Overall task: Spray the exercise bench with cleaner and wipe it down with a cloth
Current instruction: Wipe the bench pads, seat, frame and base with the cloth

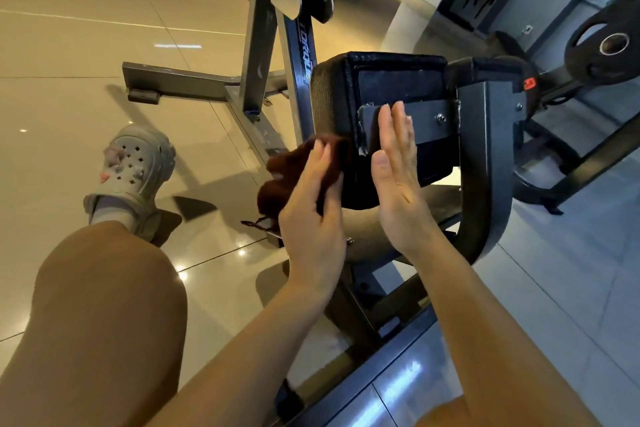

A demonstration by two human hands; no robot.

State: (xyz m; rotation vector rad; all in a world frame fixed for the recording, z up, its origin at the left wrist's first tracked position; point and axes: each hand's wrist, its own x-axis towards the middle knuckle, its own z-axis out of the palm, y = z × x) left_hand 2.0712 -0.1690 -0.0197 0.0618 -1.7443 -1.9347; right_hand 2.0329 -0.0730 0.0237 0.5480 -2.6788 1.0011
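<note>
The black pad (332, 104) of the exercise bench stands in the middle of the view, its underside and a metal mounting bracket (426, 121) with a screw turned toward the camera. A dark brown cloth (294, 170) is pressed against the pad's left side, bunched up and hanging down below it. The left hand (311, 211) holds the cloth there, fingers laid over it and slightly bent. The right hand (398, 180) is flat, fingers straight and together, its palm against the right side of the pad's near edge and the bracket. A curved black frame tube (485, 163) wraps around the pad on the right. On the left, a bent knee (104, 305) and a grey clog (135, 166) rest on the glossy tiled floor (69, 62). A weight plate (606, 45) stands far right
</note>
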